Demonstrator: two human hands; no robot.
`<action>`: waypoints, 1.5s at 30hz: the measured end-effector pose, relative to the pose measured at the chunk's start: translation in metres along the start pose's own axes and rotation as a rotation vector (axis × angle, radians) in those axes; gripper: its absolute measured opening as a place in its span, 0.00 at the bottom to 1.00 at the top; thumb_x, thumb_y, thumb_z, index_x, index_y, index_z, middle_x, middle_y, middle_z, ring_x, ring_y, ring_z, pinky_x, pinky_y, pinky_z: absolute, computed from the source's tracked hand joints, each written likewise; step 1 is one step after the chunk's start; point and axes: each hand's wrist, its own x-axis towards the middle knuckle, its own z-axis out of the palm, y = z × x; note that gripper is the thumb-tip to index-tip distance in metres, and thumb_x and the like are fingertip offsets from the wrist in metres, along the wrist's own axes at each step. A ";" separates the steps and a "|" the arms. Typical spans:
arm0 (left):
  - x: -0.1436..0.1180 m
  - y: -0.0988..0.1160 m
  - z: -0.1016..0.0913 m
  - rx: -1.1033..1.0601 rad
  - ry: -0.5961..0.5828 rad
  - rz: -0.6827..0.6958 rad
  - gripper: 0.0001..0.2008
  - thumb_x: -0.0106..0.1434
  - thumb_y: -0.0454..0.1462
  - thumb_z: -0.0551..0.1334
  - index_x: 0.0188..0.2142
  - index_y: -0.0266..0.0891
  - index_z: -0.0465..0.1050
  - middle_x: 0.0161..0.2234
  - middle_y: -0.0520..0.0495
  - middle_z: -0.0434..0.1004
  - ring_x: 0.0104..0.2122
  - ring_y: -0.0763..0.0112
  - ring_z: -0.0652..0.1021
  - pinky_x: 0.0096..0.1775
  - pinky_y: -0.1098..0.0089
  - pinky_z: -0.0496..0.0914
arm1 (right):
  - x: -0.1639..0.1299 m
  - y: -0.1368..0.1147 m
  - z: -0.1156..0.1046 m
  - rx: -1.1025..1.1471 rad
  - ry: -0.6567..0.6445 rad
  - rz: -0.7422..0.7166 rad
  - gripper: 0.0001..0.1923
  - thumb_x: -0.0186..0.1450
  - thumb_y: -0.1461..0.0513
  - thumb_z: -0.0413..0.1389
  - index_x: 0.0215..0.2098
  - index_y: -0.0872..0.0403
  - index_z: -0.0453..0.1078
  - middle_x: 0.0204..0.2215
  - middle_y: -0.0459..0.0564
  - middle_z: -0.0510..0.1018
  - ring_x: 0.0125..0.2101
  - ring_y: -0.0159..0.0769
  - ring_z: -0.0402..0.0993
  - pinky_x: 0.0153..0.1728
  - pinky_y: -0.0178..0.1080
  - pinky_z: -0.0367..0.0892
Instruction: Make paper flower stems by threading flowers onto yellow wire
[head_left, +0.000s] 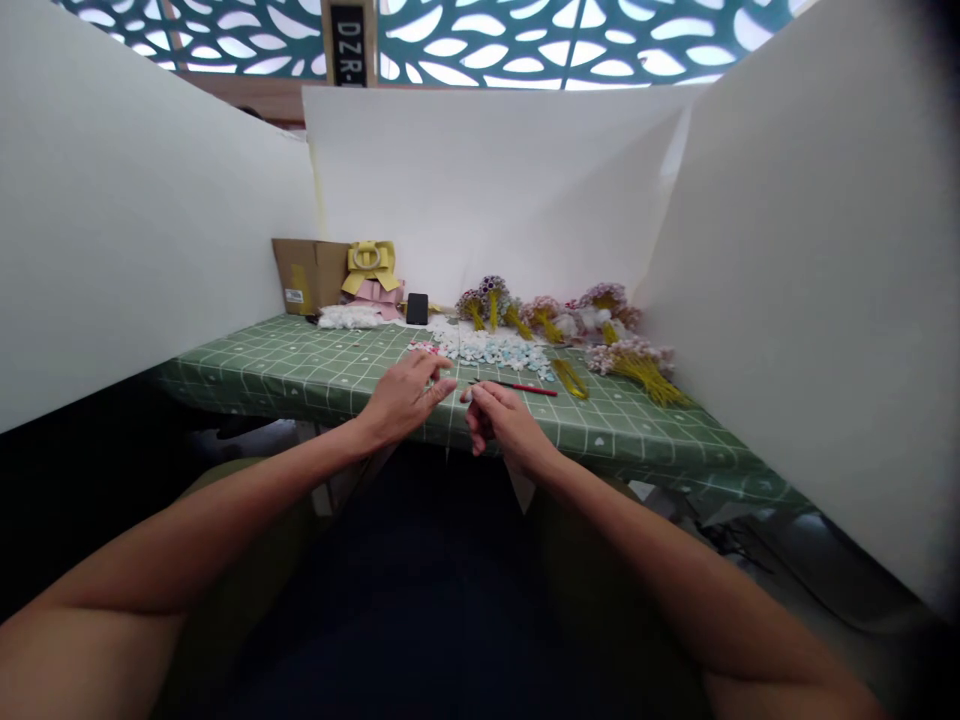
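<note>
My left hand (411, 395) is over the front part of the table, its fingers stretched out and the thumb apart from them. Just beyond its fingertips lie a few red-pink flower pieces (425, 347) and a spread of small white and pale blue flower pieces (499, 350). My right hand (501, 415) is closed in a pinch near the table's front edge, thumb against the forefinger. Whatever it pinches is too small to name. Behind its knuckles lies a thin red stick (536, 389) with a dark end, perhaps a brush. To the right is a loose yellow bundle (571, 380).
Bunches of small flowers on yellow-green stems (544, 312) line the back, with another bunch (649, 380) at right. A cardboard box (311, 275), yellow bow (371, 262), white fluffy pile (350, 317) and black phone-like slab (417, 309) stand back left. White panels (495, 180) enclose the green checked tablecloth (300, 365).
</note>
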 end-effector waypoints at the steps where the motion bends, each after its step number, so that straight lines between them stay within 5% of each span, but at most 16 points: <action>1: 0.001 0.003 -0.006 0.064 0.096 0.046 0.15 0.65 0.43 0.56 0.44 0.37 0.72 0.40 0.43 0.74 0.41 0.63 0.71 0.45 0.62 0.63 | 0.001 0.001 -0.001 0.045 0.058 -0.008 0.13 0.64 0.51 0.51 0.35 0.53 0.62 0.17 0.37 0.66 0.11 0.26 0.60 0.13 0.32 0.62; 4: -0.001 0.016 -0.016 0.067 0.268 0.105 0.12 0.64 0.42 0.56 0.36 0.37 0.74 0.37 0.43 0.74 0.42 0.62 0.71 0.48 0.60 0.62 | 0.005 0.001 -0.002 0.171 0.209 -0.047 0.13 0.62 0.52 0.53 0.34 0.53 0.62 0.17 0.36 0.64 0.11 0.24 0.57 0.12 0.32 0.62; 7: -0.008 0.026 -0.006 -0.258 0.039 -0.070 0.14 0.65 0.43 0.55 0.31 0.36 0.74 0.26 0.48 0.72 0.29 0.70 0.72 0.35 0.67 0.66 | 0.003 0.001 0.002 0.244 0.266 -0.100 0.14 0.62 0.51 0.54 0.35 0.52 0.62 0.16 0.36 0.62 0.11 0.23 0.54 0.12 0.31 0.60; 10: -0.016 0.027 0.019 -0.745 -0.182 -0.377 0.16 0.63 0.47 0.57 0.38 0.36 0.73 0.27 0.50 0.72 0.22 0.76 0.69 0.27 0.73 0.65 | -0.005 0.003 0.013 0.150 0.261 -0.150 0.13 0.64 0.51 0.53 0.37 0.52 0.64 0.16 0.36 0.61 0.12 0.24 0.53 0.12 0.30 0.58; 14: -0.021 0.022 0.038 -1.036 -0.073 -0.550 0.15 0.62 0.46 0.60 0.40 0.35 0.72 0.28 0.51 0.70 0.23 0.79 0.69 0.27 0.76 0.65 | -0.015 0.012 0.026 -0.235 0.243 -0.282 0.13 0.66 0.54 0.51 0.42 0.53 0.69 0.24 0.43 0.71 0.21 0.29 0.66 0.25 0.34 0.66; 18: -0.018 0.012 0.036 -1.066 -0.044 -0.605 0.15 0.59 0.42 0.63 0.43 0.36 0.72 0.29 0.51 0.71 0.24 0.79 0.69 0.27 0.77 0.66 | -0.009 0.019 0.018 -0.541 0.131 -0.348 0.16 0.68 0.56 0.48 0.49 0.53 0.70 0.38 0.49 0.78 0.37 0.36 0.73 0.41 0.38 0.66; 21: -0.012 0.000 0.032 -1.010 -0.039 -0.630 0.14 0.59 0.43 0.63 0.38 0.34 0.74 0.27 0.51 0.69 0.23 0.80 0.68 0.26 0.77 0.65 | 0.009 0.021 -0.013 -0.826 0.148 -0.306 0.18 0.70 0.55 0.45 0.49 0.53 0.71 0.44 0.53 0.77 0.44 0.38 0.72 0.46 0.39 0.64; 25: -0.010 -0.018 0.025 -0.890 -0.053 -0.639 0.12 0.59 0.42 0.62 0.34 0.34 0.76 0.25 0.52 0.66 0.21 0.81 0.66 0.24 0.77 0.62 | 0.035 0.028 -0.074 -1.296 0.263 -0.111 0.31 0.61 0.50 0.57 0.57 0.58 0.65 0.55 0.63 0.67 0.55 0.51 0.62 0.53 0.44 0.58; 29: -0.016 -0.028 0.021 -0.806 -0.091 -0.633 0.12 0.61 0.42 0.60 0.35 0.35 0.76 0.25 0.51 0.66 0.21 0.80 0.66 0.25 0.77 0.62 | 0.045 0.039 -0.110 -1.383 0.093 0.149 0.36 0.59 0.43 0.56 0.58 0.54 0.64 0.54 0.61 0.70 0.54 0.53 0.64 0.51 0.44 0.59; 35: -0.024 -0.033 0.015 -0.795 -0.167 -0.629 0.13 0.62 0.44 0.58 0.34 0.36 0.72 0.28 0.49 0.70 0.26 0.76 0.72 0.28 0.75 0.69 | 0.049 0.042 -0.106 -1.484 0.087 0.234 0.40 0.59 0.42 0.53 0.60 0.59 0.62 0.52 0.66 0.70 0.52 0.56 0.65 0.48 0.45 0.60; 39: -0.023 -0.030 0.012 -0.849 -0.169 -0.617 0.10 0.62 0.41 0.58 0.31 0.36 0.70 0.33 0.46 0.72 0.30 0.73 0.75 0.29 0.73 0.71 | 0.046 0.034 -0.097 -1.488 0.064 0.200 0.31 0.59 0.48 0.56 0.52 0.62 0.68 0.47 0.67 0.74 0.47 0.54 0.69 0.43 0.42 0.63; 45: -0.024 -0.030 0.013 -0.827 -0.153 -0.570 0.11 0.64 0.42 0.56 0.33 0.36 0.71 0.26 0.52 0.66 0.21 0.80 0.69 0.25 0.76 0.67 | 0.039 0.031 -0.090 -1.430 0.114 0.205 0.14 0.58 0.62 0.56 0.40 0.61 0.74 0.43 0.67 0.76 0.44 0.52 0.72 0.42 0.43 0.63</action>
